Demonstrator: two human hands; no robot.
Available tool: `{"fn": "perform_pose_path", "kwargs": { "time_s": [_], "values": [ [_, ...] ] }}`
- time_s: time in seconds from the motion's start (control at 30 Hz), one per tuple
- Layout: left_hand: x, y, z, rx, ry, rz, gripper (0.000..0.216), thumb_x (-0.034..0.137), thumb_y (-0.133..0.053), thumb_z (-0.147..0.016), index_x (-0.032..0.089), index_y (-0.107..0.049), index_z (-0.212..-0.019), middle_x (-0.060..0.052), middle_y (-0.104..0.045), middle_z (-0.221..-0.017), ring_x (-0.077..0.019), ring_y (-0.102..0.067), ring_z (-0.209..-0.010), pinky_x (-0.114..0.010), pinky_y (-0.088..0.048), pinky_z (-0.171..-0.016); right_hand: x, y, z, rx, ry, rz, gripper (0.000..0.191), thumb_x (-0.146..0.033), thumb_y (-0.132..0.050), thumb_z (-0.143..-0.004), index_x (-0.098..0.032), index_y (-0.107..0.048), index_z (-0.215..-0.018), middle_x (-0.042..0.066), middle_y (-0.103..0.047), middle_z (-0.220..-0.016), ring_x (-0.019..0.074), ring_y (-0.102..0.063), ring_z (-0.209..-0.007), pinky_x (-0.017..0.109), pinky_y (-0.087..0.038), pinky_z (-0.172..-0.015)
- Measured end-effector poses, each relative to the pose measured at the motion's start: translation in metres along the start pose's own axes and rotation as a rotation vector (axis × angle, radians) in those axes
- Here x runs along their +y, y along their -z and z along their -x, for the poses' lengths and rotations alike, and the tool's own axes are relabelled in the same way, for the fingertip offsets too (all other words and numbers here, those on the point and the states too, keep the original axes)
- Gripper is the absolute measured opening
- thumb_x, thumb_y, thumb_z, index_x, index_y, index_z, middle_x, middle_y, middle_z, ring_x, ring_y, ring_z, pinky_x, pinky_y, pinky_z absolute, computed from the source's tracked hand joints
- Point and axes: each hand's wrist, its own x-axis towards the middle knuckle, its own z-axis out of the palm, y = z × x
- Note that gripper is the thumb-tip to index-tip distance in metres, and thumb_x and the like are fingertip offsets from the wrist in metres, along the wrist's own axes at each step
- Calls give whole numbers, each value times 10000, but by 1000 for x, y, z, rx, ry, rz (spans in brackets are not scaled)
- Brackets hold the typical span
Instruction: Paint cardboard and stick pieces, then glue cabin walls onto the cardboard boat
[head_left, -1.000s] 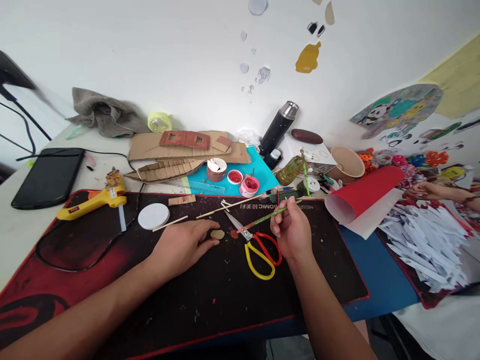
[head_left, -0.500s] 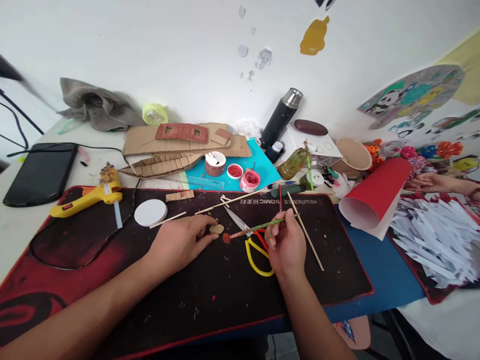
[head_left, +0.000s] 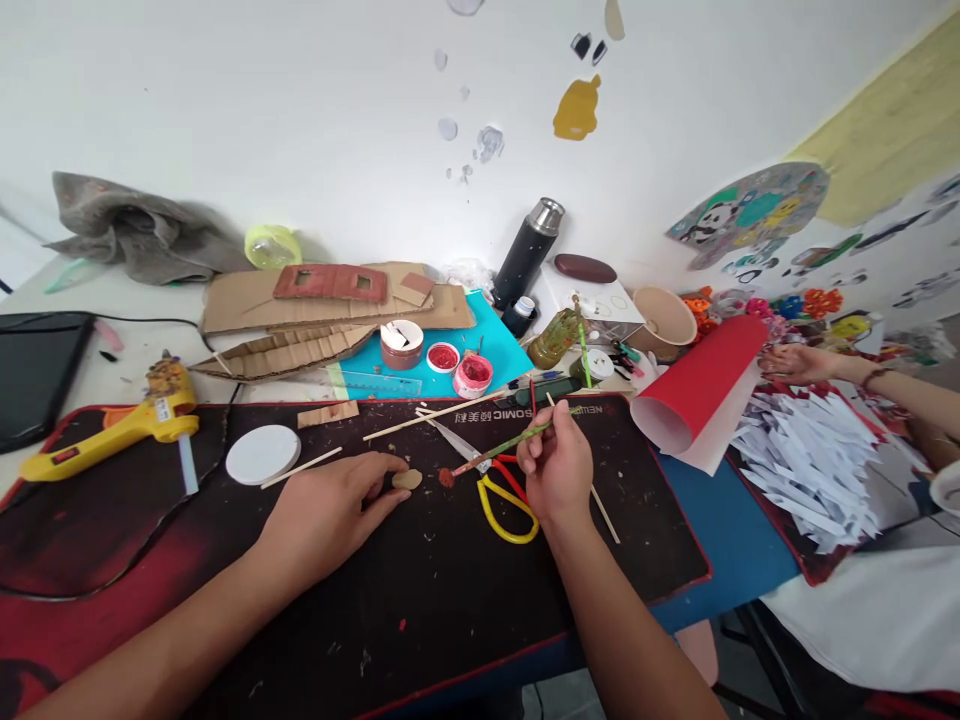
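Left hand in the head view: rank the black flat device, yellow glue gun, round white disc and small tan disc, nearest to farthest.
1. Small tan disc: at the left hand's fingertips.
2. Round white disc: on the mat, left of the hand.
3. Yellow glue gun: farther left.
4. Black flat device: at the picture's left edge.

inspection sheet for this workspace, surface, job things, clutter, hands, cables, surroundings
Surface: black-and-red mat, small scraps scattered across it
Job's things: brush with reddish-brown tip; small tan disc
Clutter: scissors, yellow glue gun, round white piece, thin stick
Hands: left hand pinches the disc; right hand holds the brush, its tip right of the disc, apart from it
Cables: black cord curving over the mat's left part
Surroundings: white wall behind; at right, another person's hand near white paper strips
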Motion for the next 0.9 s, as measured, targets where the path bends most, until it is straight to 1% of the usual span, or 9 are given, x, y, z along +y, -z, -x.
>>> {"fn": "perform_pose_path", "kwargs": {
  "time_s": [0.17, 0.27, 0.37, 0.43, 0.53, 0.63, 0.73, 0.83, 0.9],
  "values": [
    [-2, -1, 1, 2, 1, 25, 356, 544, -573, -1038, 287, -785, -1165, 11, -830, -905, -212, -776, -738, -303, -526, -664, -32, -8, -15, -42, 183, 147, 572, -775, -716, -943, -210, -705, -855, -44, -605, -547, 117, -523, -380, 223, -302, -355],
    [-3, -1, 1, 18, -8, 37, 364, 554, -576, -1036, 284, -792, -1147, 5, -852, -949, -216, -795, -759, -302, -545, -677, -51, -15, -26, -83, 318, 207, 563, -763, -672, -990, -214, -735, -884, -28, -639, -588, 121, -560, -421, 225, -344, -384],
    [-4, -3, 0, 45, -9, 43, 367, 564, -576, -1036, 290, -799, -1137, 3, -861, -956, -217, -802, -753, -297, -568, -685, -61, -20, -35, -124, 432, 306, 526, -727, -657, -1025, -228, -738, -880, -26, -639, -616, 124, -568, -464, 237, -381, -428],
    [-4, -4, 0, 59, -9, 47, 371, 577, -572, -1036, 302, -802, -1131, 7, -863, -950, -212, -797, -732, -292, -582, -688, -61, -21, -41, -158, 503, 429, 474, -675, -649, -1056, -236, -739, -901, -30, -637, -641, 129, -575, -497, 254, -419, -479],
    [-6, -5, 1, 55, -5, 51, 362, 589, -577, -1031, 320, -803, -1118, 20, -862, -923, -202, -785, -688, -282, -592, -673, -58, -20, -49, -230, 622, 677, 412, -576, -593, -1116, -240, -725, -917, -20, -652, -683, 148, -603, -561, 284, -469, -576],
    [-9, -8, 2, 56, -11, 58, 341, 581, -597, -1023, 328, -805, -1118, 27, -871, -950, -208, -813, -735, -275, -600, -669, -51, -23, -55, -300, 713, 873, 385, -499, -552, -1138, -245, -707, -893, 2, -678, -707, 174, -623, -616, 302, -475, -630],
    [-13, -11, 3, 72, -23, 66, 341, 588, -610, -1022, 331, -809, -1126, 24, -884, -1034, -213, -830, -777, -273, -611, -685, -44, -29, -61, -350, 779, 967, 346, -448, -563, -1129, -249, -707, -885, 23, -720, -746, 190, -641, -655, 308, -467, -661],
    [-14, -12, 3, 71, -15, 69, 359, 608, -605, -1023, 334, -812, -1126, 26, -878, -978, -207, -813, -719, -278, -611, -664, -39, -35, -66, -384, 813, 1002, 357, -423, -546, -1134, -244, -696, -865, 39, -741, -784, 196, -659, -690, 306, -459, -686],
    [-14, -12, 3, 71, -12, 73, 370, 621, -598, -1024, 337, -814, -1122, 24, -880, -977, -213, -822, -735, -280, -615, -666, -38, -37, -69, -409, 815, 1031, 379, -410, -526, -1143, -244, -676, -837, 36, -723, -762, 198, -658, -692, 306, -446, -687]
  ]
}}
